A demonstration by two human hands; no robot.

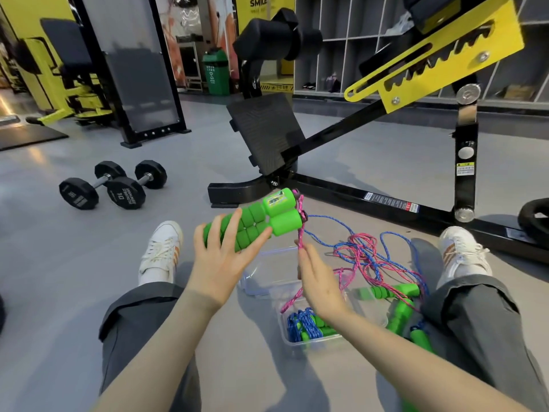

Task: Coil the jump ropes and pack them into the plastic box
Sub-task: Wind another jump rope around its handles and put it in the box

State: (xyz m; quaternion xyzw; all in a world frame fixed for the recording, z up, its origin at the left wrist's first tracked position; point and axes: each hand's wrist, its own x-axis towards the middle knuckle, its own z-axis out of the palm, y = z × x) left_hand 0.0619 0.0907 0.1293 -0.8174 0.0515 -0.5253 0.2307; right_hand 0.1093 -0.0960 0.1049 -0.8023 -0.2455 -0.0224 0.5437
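Note:
My left hand [221,257] holds two green foam jump rope handles [261,217] side by side, raised above the floor. A pink cord [300,230] runs down from them into my right hand [319,282], which pinches it. The clear plastic box [374,318] lies on the floor between my legs, with a coiled blue rope and green handles [306,327] inside. Its clear lid [267,272] lies just beyond it. A tangle of pink and blue cords [368,257] spreads on the floor to the right, with more green handles [395,295] beside the box.
Two black dumbbells [113,188] sit on the grey floor at the left. A black and yellow bench frame [356,194] crosses just beyond the ropes. My shoes [162,251] and legs flank the box. Shelves and a green bin [217,71] stand far back.

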